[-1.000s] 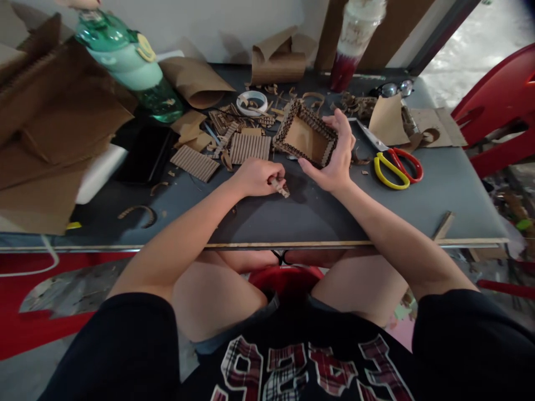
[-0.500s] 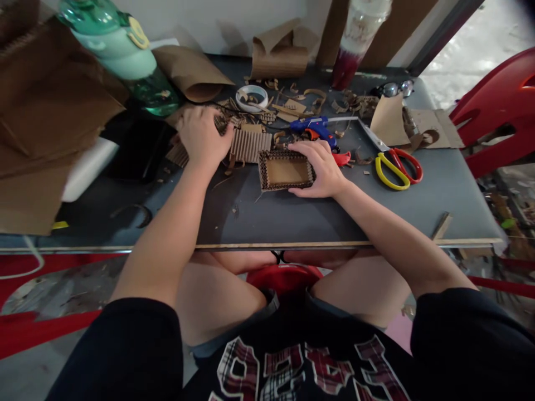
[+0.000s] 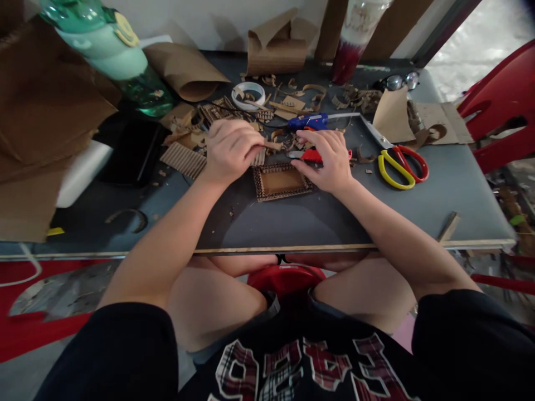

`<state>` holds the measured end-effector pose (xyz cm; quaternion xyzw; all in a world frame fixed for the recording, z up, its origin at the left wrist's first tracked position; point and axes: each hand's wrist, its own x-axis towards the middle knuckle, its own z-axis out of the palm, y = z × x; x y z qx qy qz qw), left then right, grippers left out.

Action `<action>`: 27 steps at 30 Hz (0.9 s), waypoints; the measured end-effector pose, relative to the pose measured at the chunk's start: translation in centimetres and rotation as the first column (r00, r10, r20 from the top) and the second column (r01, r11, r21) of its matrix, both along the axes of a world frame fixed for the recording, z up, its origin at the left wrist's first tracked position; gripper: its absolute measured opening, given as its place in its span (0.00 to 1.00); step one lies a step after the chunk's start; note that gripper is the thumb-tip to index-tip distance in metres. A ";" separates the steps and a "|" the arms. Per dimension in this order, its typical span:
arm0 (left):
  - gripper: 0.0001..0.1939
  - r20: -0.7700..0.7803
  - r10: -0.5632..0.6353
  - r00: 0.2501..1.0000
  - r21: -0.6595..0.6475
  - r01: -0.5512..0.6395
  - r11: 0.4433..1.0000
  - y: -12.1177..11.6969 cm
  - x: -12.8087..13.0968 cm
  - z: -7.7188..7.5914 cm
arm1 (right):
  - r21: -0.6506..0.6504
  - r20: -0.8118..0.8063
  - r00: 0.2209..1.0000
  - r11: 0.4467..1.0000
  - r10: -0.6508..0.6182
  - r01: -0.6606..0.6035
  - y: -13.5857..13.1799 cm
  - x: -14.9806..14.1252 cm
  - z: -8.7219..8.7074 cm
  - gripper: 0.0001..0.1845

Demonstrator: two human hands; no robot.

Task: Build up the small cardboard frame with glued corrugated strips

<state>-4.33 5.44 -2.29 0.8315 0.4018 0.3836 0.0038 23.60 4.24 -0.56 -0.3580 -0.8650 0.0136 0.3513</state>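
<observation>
Between the fingertips of my left hand (image 3: 234,149) is a narrow cardboard strip (image 3: 273,146), pointing right. My right hand (image 3: 328,159) is held with thumb and fingers apart, over a red-handled cutter (image 3: 311,156) lying on the table. Just in front of both hands rests a small rectangular cardboard tray (image 3: 283,182) with corrugated walls; the right thumb is near its upper right corner, and I cannot tell whether it touches. Behind the right hand lies a blue glue gun (image 3: 308,121). A ribbed cardboard piece (image 3: 184,160) sits left of my left hand.
Scissors (image 3: 397,164) with red and yellow handles lie to the right, near sunglasses (image 3: 397,82). A tape roll (image 3: 248,96) sits among cardboard scraps. A green bottle (image 3: 112,61) and a cup with red drink (image 3: 355,47) stand at the back. A black phone (image 3: 134,150) lies left.
My left hand has moved right from the scraps and now holds a cardboard strip. My right hand has let go of the tray, which stays on the table. The cutter shows more fully.
</observation>
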 end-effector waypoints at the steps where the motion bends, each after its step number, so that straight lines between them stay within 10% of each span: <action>1: 0.18 -0.020 -0.015 1.000 0.001 0.015 1.000 -0.4 0.6 0.0 | 0.013 -0.001 1.000 1.000 0.010 -0.010 0.0 0.0 0.0 0.29; 10: 0.14 -0.096 -0.114 0.989 0.086 0.123 0.989 -1.7 3.7 -0.1 | 0.132 -0.087 0.975 0.972 0.204 -0.192 -0.7 0.6 -0.5 0.09; 18: 0.20 -0.032 0.132 0.991 0.191 -0.124 0.974 -0.9 2.8 -0.1 | 0.198 -0.384 0.920 0.980 0.073 0.004 -0.7 1.0 -0.1 0.04; 27: 0.29 0.158 0.279 0.947 0.046 -0.289 0.956 -0.4 4.9 3.8 | 0.122 -0.479 0.876 0.993 0.064 -0.006 -0.3 1.1 -0.9 0.05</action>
